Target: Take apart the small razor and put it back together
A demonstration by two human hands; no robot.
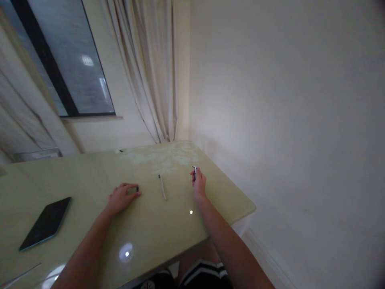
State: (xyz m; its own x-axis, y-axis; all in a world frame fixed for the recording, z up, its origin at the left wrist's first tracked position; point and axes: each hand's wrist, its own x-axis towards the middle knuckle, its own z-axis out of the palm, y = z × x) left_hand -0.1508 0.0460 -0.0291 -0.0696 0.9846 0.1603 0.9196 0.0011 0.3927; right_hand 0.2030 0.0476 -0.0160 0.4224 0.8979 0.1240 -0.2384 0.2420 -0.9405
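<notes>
My left hand [120,198] rests on the table, with thumb and fingers closed round the two ends of a small dark block [137,189]. My right hand [199,185] is held over the table's right part. Its fingers are wrapped round a small black-and-silver item [195,170] with a curved tip; it is too small to name. Between the two hands, and apart from both, lies a thin white stick with a dark head, like a toothbrush [163,188].
The glossy yellow-green table [177,224] has its right edge near the wall [285,120]. A dark tablet [46,224] lies at the left. At the back is a tiny dark item [120,151]. Curtains [150,72] hang beyond, beside a window [69,60].
</notes>
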